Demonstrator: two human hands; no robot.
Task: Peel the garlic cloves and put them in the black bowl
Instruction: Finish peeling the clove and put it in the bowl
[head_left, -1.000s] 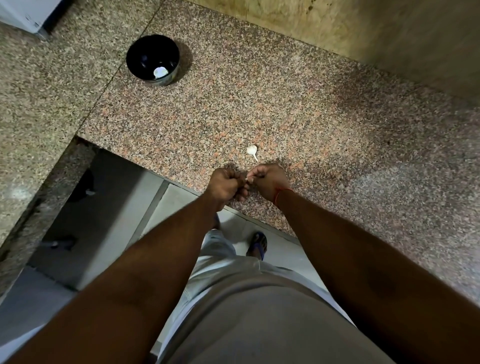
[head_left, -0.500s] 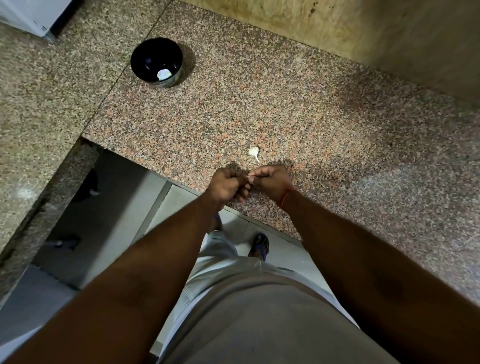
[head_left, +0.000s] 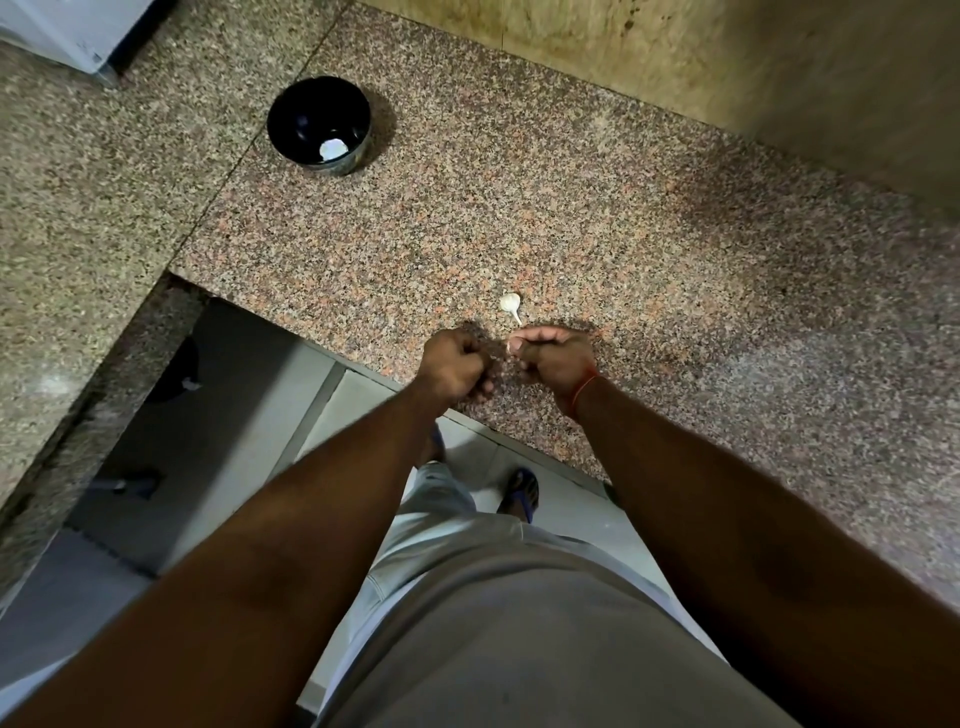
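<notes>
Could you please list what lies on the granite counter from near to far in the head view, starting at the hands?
Left hand and right hand → garlic piece → black bowl, holding a white piece.

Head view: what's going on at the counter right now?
A person stands at a granite counter peeling garlic. The right hand pinches a small clove at its fingertips, and the left hand is curled close beside it; whether it holds peel cannot be seen. A garlic piece with a stem lies on the counter just beyond the hands. The black bowl, far left, already holds one white piece.
</notes>
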